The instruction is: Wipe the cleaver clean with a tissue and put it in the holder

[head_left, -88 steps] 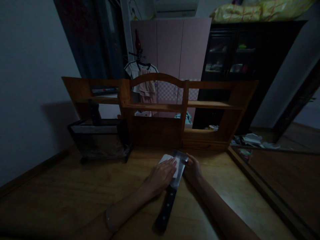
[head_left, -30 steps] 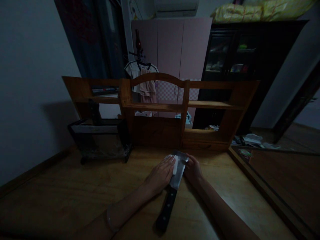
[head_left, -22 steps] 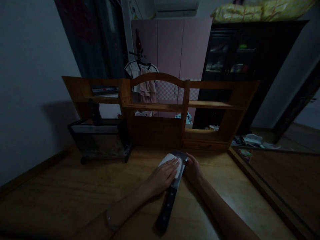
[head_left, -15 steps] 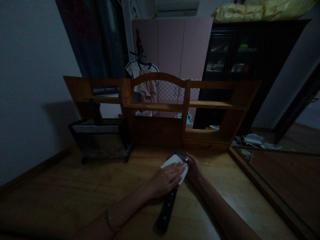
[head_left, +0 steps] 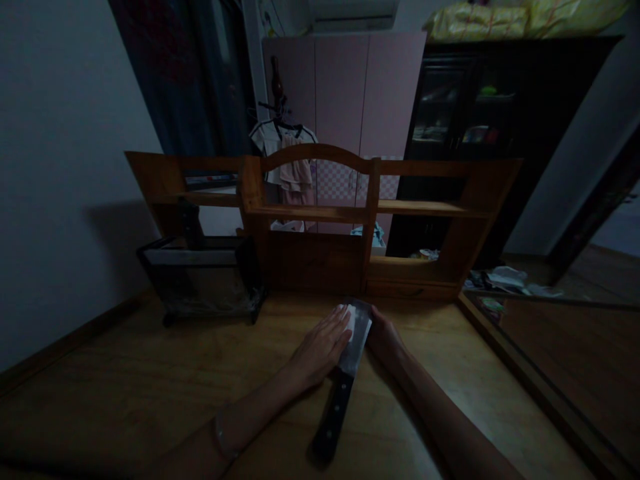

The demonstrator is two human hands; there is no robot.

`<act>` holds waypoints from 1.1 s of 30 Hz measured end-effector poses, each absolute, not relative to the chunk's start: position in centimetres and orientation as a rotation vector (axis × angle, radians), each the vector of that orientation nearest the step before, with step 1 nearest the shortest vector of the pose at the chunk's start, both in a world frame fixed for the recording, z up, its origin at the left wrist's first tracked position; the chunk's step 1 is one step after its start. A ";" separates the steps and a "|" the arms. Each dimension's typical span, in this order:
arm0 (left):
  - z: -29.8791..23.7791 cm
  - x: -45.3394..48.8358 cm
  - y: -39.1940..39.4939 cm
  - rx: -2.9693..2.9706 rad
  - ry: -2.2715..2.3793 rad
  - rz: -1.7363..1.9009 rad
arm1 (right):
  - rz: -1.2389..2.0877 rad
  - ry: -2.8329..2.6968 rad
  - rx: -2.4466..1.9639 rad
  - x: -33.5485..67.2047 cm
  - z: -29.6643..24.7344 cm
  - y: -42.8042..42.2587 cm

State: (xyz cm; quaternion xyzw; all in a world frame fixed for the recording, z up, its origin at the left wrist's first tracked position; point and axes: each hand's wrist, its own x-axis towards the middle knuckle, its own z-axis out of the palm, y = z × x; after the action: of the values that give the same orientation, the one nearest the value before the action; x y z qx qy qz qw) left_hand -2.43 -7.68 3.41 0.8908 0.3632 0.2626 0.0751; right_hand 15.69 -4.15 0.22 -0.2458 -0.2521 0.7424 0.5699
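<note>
The desk [head_left: 150, 387] carried a wooden shelf unit [head_left: 313, 263] along its rear and, at left, a black-framed holder [head_left: 205, 287]. A black-handled cleaver [head_left: 354, 357] lay before the shelf unit, blade pointing away from the person. The left hand [head_left: 320, 347] rested with fingers extended nearly flat, side by side, over a white cloth [head_left: 352, 322] on the blade; the right hand [head_left: 389, 337] met the blade's far right corner, its partly hidden fingers' grip undeterminable.
</note>
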 end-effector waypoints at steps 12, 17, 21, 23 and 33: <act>5.4 -2.7 -8.8 2.741 0.624 0.551 | 1.787 -0.629 -0.663 16.0 1.5 -5.2; 5.7 -2.5 -9.0 2.765 0.567 0.543 | 1.769 -0.602 -0.675 16.2 1.4 -5.3; 5.2 -2.0 -9.1 2.759 0.775 0.632 | 1.761 -0.572 -0.574 16.0 1.5 -5.1; 5.0 -1.7 -9.3 2.766 0.834 0.659 | 1.761 -0.551 -0.555 15.9 1.7 -5.1; 5.5 -0.6 -11.2 2.836 0.804 0.619 | 1.797 -0.540 -0.611 16.3 1.7 -5.6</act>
State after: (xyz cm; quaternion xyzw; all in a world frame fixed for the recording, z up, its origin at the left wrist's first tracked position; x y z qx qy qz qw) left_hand -0.56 -11.24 5.52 0.9395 0.2664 0.2051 0.0650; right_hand 16.33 -5.61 1.67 -0.2583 -0.2284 0.7595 0.5516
